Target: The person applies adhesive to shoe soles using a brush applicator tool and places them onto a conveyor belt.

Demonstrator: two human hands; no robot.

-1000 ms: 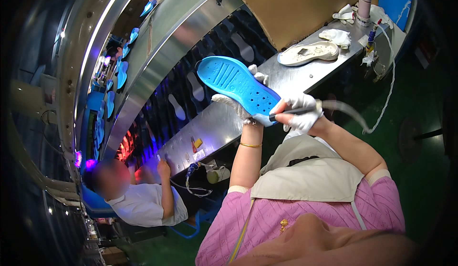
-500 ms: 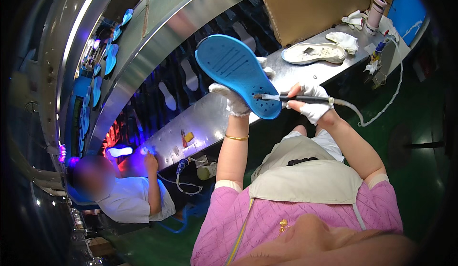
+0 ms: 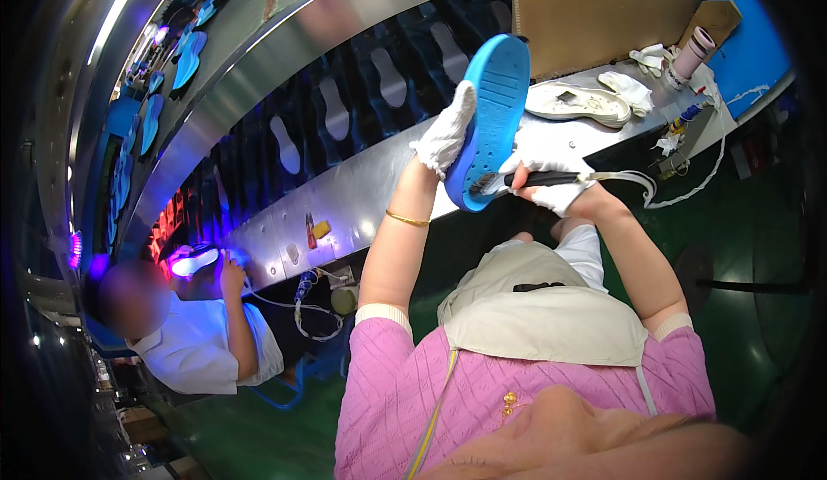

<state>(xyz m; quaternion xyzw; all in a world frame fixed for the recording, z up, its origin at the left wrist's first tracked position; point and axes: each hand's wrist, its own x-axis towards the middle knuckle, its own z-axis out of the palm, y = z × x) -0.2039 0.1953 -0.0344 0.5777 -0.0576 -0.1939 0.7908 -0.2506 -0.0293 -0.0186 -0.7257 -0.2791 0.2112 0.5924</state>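
Note:
A blue shoe sole is held up and tilted by my left hand, which wears a white glove and is closed around its left edge. Grooves and small holes show on the sole's face. My right hand, in a white glove with bare fingertips, grips a brush with a black handle. The brush's bristles rest at the sole's lower, narrower end. From the handle's back end a pale hose trails off to the right.
A metal ledge carries a cream shoe, a white cloth, a pink bottle, red-handled pliers and a yellow sponge. Cardboard stands behind. At left, a co-worker sits below blue soles on a conveyor.
The sole has turned more upright and edge-on, its broad end swinging right. The brush has moved from the holes to the narrower end's tip. The whole view has shifted somewhat.

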